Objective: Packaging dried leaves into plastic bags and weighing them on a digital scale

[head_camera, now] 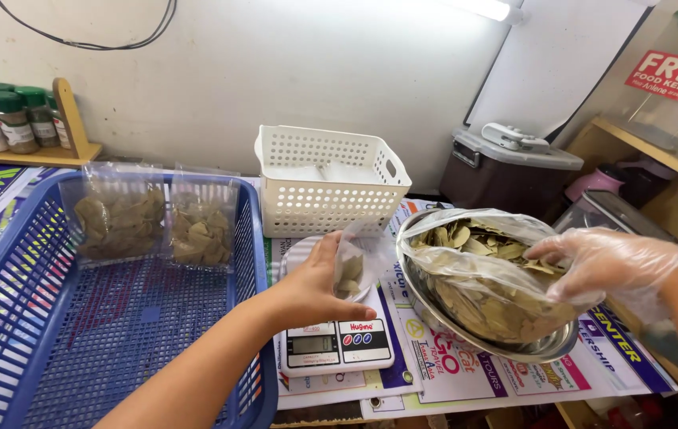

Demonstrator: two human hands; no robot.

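My left hand is bare and closed around a small clear pouch, held upright over the digital scale; the pouch holds a few dried bay leaves at its bottom. Whether the pouch touches the scale's round pan I cannot tell. My right hand wears a thin clear plastic glove, fingers partly curled over the open mouth of a large clear bag of dried bay leaves; fingertips are among the top leaves, and I cannot tell whether they pinch any. That bag sits in a steel bowl, just right of my left hand. Left of my left forearm: a blue plastic basket, with two filled leaf pouches leaning against its far wall. Beyond my left hand: a white perforated basket. Beyond my right hand: a brown lidded container. Far left, well apart: spice jars on a wooden shelf.
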